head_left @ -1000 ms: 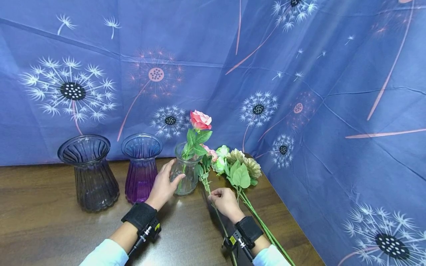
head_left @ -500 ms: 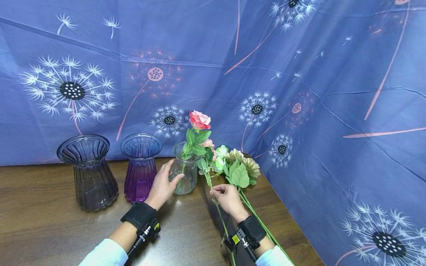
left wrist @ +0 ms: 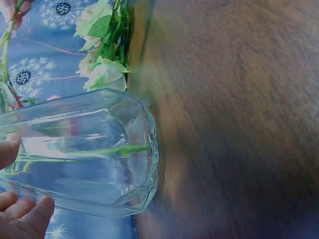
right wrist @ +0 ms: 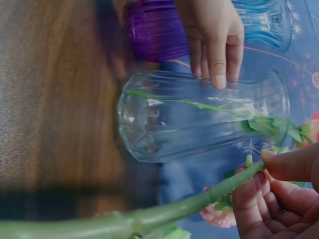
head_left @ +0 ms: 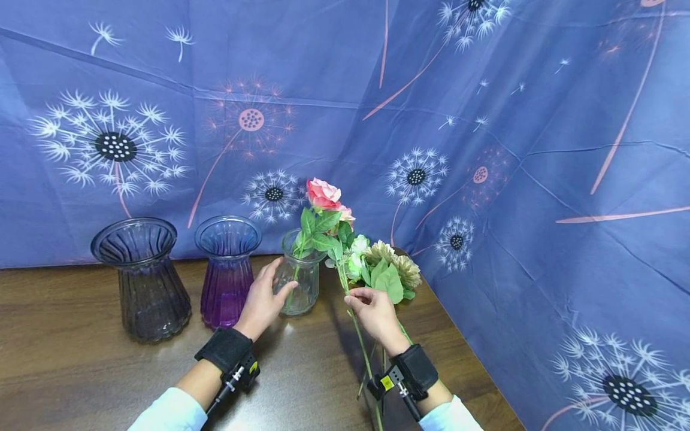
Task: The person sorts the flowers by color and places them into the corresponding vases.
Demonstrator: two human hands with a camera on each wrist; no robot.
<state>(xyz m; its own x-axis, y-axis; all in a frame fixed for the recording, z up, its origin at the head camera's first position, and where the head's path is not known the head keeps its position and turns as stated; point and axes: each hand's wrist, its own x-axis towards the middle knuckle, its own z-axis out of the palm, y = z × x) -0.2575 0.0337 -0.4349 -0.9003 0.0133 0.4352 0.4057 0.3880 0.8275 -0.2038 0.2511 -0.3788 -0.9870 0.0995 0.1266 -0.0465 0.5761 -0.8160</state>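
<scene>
Left hand [head_left: 264, 304] is resting half-spread against the clear vase [head_left: 307, 290], which is holding one pink rose [head_left: 323, 194]. Right hand [head_left: 375, 314] is pinching another flower [right wrist: 199, 195], its pink bloom [head_left: 347, 215] pointing to eleven o'clock. Ribbed purple vase [head_left: 229, 293] and grey vase [head_left: 153, 293] are sitting at nine, more flowers [head_left: 389, 281] lying at three.
</scene>
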